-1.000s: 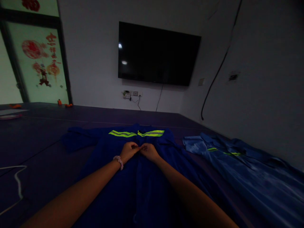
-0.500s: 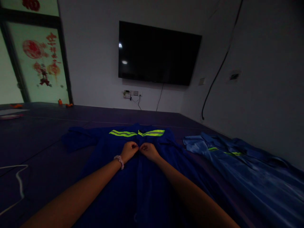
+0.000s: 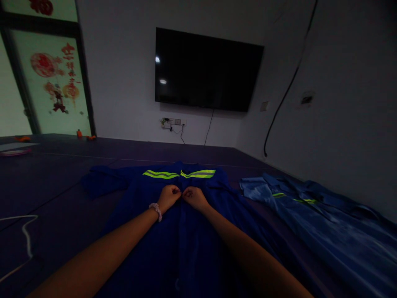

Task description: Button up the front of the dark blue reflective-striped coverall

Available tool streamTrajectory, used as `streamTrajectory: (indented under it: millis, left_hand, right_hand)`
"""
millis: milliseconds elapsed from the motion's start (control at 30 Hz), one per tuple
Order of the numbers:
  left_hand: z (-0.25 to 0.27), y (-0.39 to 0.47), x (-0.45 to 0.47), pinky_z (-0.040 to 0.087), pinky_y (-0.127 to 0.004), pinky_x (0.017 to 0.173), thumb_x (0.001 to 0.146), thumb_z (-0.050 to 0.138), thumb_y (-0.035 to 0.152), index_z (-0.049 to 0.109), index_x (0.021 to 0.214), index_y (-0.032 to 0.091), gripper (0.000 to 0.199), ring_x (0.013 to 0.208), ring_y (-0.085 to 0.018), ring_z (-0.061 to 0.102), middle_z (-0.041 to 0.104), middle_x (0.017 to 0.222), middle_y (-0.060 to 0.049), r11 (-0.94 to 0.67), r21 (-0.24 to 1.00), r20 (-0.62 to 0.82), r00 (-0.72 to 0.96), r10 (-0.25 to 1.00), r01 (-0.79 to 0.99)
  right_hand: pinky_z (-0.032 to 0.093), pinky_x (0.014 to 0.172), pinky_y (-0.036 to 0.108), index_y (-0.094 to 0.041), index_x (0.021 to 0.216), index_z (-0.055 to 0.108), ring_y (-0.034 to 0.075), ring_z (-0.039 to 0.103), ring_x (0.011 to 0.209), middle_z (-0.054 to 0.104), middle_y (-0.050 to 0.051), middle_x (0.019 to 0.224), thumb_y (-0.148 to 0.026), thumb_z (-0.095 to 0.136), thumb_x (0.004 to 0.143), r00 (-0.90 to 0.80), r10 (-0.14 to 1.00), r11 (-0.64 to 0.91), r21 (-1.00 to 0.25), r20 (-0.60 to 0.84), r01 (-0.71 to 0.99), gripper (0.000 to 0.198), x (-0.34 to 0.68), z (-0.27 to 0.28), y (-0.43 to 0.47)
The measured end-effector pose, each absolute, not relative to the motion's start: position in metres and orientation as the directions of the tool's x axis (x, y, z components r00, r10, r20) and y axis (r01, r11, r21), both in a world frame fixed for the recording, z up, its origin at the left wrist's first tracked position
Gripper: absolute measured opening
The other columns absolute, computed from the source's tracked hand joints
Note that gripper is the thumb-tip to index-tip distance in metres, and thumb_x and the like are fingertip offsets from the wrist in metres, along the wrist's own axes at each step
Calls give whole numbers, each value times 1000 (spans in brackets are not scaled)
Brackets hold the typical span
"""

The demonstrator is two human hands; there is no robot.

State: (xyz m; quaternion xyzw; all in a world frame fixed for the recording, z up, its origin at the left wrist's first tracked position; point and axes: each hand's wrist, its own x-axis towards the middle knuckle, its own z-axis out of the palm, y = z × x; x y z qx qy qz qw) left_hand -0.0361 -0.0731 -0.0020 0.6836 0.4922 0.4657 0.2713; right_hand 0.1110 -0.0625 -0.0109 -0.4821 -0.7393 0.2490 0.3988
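We pinch the dark blue work jacket (image 3: 186, 231) placket, left hand (image 3: 168, 198) and right hand (image 3: 194, 197) both clenched on cloth; keep edges aligned, cloth flat between them.

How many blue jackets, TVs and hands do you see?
Jackets: 2, dark blue and light blue
TV: 1
Hands: 2, left hand and right hand, both pinching the dark jacket's front
Total: 5
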Motion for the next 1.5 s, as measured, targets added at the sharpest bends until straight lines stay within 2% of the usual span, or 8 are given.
streamTrajectory:
  millis: [233, 400, 500, 633, 767, 1033, 1233, 1500]
  left_hand:
    - [-1, -74, -35, 38, -23, 57, 64, 50, 20, 61, 63, 14, 12, 59, -12, 53, 59, 61, -1, -375, 829, 369, 96, 924, 415]
    - [0, -73, -35, 37, -23, 55, 71, 46, 28, 58, 56, 15, 24, 56, -13, 51, 54, 52, 0, -368, 827, 361, 100, 927, 426]
    - [0, -72, -35, 37, -22, 55, 73, 41, 22, 60, 61, 15, 23, 56, -12, 52, 55, 53, 0, -359, 830, 352, 98, 931, 427]
    - [0, -74, -35, 40, -22, 59, 70, 42, 15, 63, 70, 14, 21, 60, -12, 54, 61, 62, -2, -352, 830, 345, 96, 934, 432]
    - [2, -76, -36, 41, -23, 62, 64, 47, 11, 64, 70, 13, 17, 63, -12, 55, 63, 68, -3, -355, 823, 346, 103, 932, 444]
    - [2, -78, -34, 40, -20, 59, 58, 49, 3, 62, 68, 12, 19, 60, -10, 54, 61, 63, -1, -399, 802, 377, 142, 915, 444]
    - [3, -78, -34, 41, -23, 63, 63, 46, 7, 64, 64, 13, 19, 62, -13, 55, 62, 62, -2, -415, 786, 406, 124, 905, 459]
    - [0, -75, -36, 42, -24, 61, 68, 46, 16, 64, 66, 13, 19, 61, -14, 56, 62, 60, -3, -408, 795, 400, 117, 909, 449]
  right_hand:
    - [35, 45, 18, -16, 63, 60, 10, 52, 49, 57, -2, 52, -16, 62, 64, -208, 912, 409, -734, 354, 542, 2, 110, -11, -63]
    - [36, 47, 18, -17, 65, 61, 10, 53, 51, 58, -2, 55, -16, 61, 66, -221, 914, 406, -732, 341, 548, 1, 111, -13, -61]
    - [36, 48, 18, -17, 65, 62, 10, 53, 52, 59, -2, 55, -17, 62, 65, -225, 918, 397, -740, 327, 543, 1, 112, -15, -58]
    - [37, 50, 19, -17, 65, 61, 11, 53, 53, 59, -2, 56, -18, 62, 65, -220, 927, 375, -767, 303, 520, 1, 113, -18, -54]
    - [37, 47, 18, -16, 65, 60, 9, 52, 50, 58, -2, 56, -17, 59, 66, -210, 940, 340, -805, 269, 487, 1, 113, -20, -51]
    - [35, 41, 16, -16, 65, 57, 7, 46, 40, 51, -5, 48, -14, 57, 69, -200, 955, 285, -860, 218, 423, 5, 111, -16, -54]
    - [35, 40, 16, -16, 65, 56, 6, 46, 40, 52, -5, 49, -15, 56, 71, -194, 960, 264, -882, 201, 390, 7, 111, -10, -59]
    - [28, 33, 14, -15, 69, 55, 5, 44, 35, 52, -6, 48, -18, 48, 78, -172, 968, 236, -903, 184, 359, 12, 109, -6, -64]
